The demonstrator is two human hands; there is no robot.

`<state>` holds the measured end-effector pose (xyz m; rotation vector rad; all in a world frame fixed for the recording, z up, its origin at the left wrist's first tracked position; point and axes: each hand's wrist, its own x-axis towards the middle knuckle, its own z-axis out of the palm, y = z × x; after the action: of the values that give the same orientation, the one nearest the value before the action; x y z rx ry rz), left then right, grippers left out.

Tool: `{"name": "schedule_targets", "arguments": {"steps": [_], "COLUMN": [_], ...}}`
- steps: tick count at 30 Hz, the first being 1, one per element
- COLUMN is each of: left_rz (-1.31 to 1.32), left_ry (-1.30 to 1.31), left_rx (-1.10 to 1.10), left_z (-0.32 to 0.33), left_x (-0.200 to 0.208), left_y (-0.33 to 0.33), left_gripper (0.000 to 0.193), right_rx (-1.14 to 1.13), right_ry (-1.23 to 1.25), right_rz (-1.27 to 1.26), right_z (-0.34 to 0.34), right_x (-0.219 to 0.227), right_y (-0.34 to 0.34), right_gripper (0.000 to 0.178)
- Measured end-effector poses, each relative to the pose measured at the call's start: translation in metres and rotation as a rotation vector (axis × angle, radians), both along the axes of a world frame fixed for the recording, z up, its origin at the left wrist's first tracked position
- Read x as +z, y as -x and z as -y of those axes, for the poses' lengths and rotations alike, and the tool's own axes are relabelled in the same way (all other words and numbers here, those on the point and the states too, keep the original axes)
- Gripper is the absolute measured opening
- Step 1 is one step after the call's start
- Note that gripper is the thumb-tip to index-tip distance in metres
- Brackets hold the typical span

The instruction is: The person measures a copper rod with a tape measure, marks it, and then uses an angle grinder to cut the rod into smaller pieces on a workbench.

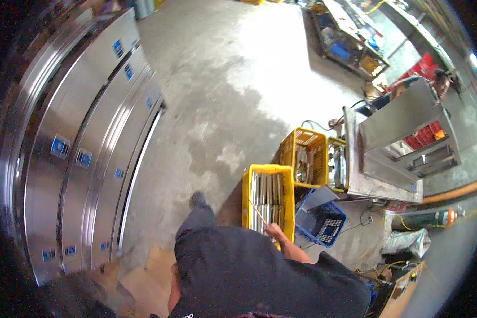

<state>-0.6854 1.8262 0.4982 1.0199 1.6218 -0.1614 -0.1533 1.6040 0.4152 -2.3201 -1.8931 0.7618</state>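
My right hand [274, 231] is closed on one end of a thin reddish rod [257, 213]. The rod slants up and left over a yellow plastic crate [271, 168], its far end near the crate's left wall. Long flat metal strips [268, 193] lie side by side in this crate. Of my left arm only a bit of forearm [174, 292] shows beside my dark shirt; the left hand itself is out of sight. One of my feet [197, 199] is on the floor, left of the crate.
Tall stainless steel panels [95, 153] stand along the left. A second yellow crate [302, 135] and a blue basket [320, 225] adjoin mine. Beyond them, a co-worker [403, 87] is partly hidden behind a metal workbench [379, 177]. A green gas cylinder [432, 218] lies at right.
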Motion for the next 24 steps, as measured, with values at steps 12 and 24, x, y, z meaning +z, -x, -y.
{"name": "schedule_targets", "arguments": {"steps": [12, 24], "left_rz": [0.345, -0.039], "left_ry": [-0.219, -0.697], "left_rx": [-0.021, -1.139], "left_z": [-0.527, -0.545], "left_x": [0.029, -0.003], "left_y": [-0.272, -0.575], "left_gripper": [0.016, 0.036], "right_rx": [-1.111, -1.595], "right_ry": [-0.016, 0.104], "right_rz": [-0.455, -0.518], "right_z": [-0.200, -0.291], "right_x": [0.044, 0.073], "right_y": [-0.027, -0.168], "right_gripper": [0.059, 0.059]}}
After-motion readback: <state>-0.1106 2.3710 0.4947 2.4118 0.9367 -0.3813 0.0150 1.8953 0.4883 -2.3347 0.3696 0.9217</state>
